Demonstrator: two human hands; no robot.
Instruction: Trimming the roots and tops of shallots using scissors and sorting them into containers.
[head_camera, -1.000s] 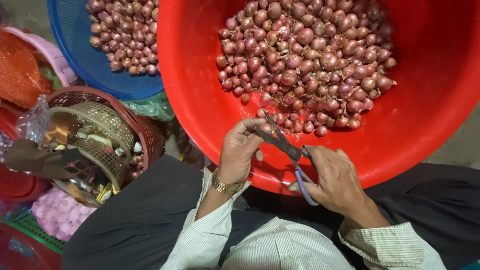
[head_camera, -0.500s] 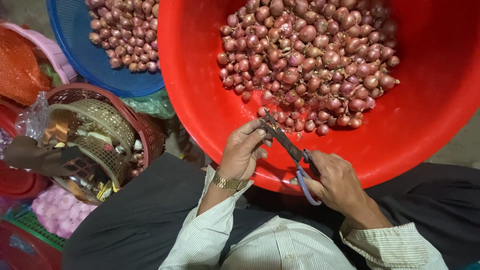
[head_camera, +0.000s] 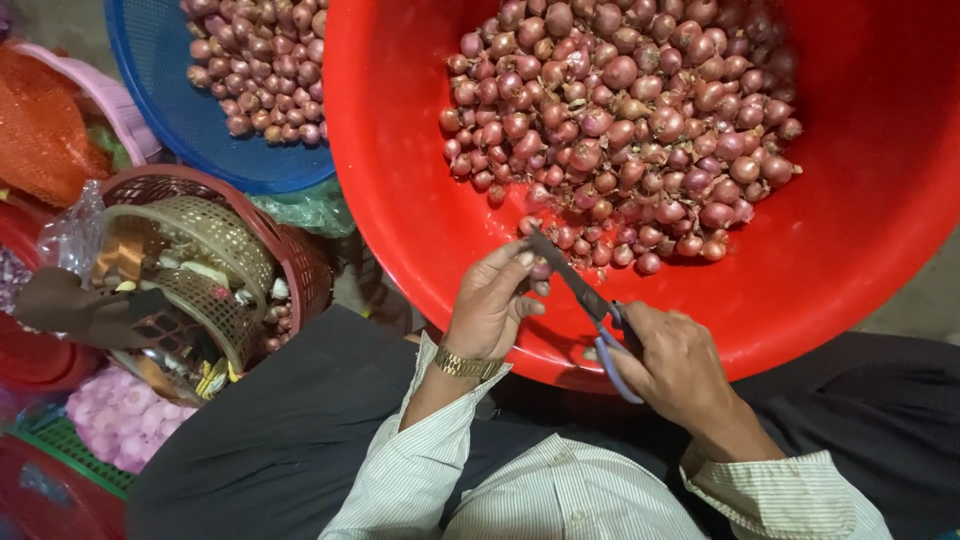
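Red basin (head_camera: 860, 300) rim, cut off above, holds shallots (head_camera: 620, 120); left hand (head_camera: 492, 305) pinches one half-hidden shallot (head_camera: 541, 271) over it, right hand (head_camera: 680, 365) grips dark scissors (head_camera: 585, 300), blades almost together.

Looked like a market stall or produce-sorting spot, set at floor level.

Showed bulk shallots (head_camera: 620, 120) heaped in a big red plastic tub (head_camera: 880, 250) at twelve o'clock, more piled in a blue basket (head_camera: 160, 110) at eleven. Crowded at nine o'clock with a woven basket (head_camera: 215, 235) nested in a red mesh one (head_camera: 300, 265), orange netting (head_camera: 40, 130) and a pale pink bag of bulbs (head_camera: 110, 425) at eight. Rested on bare concrete floor (head_camera: 925, 295), glimpsed at three o'clock.
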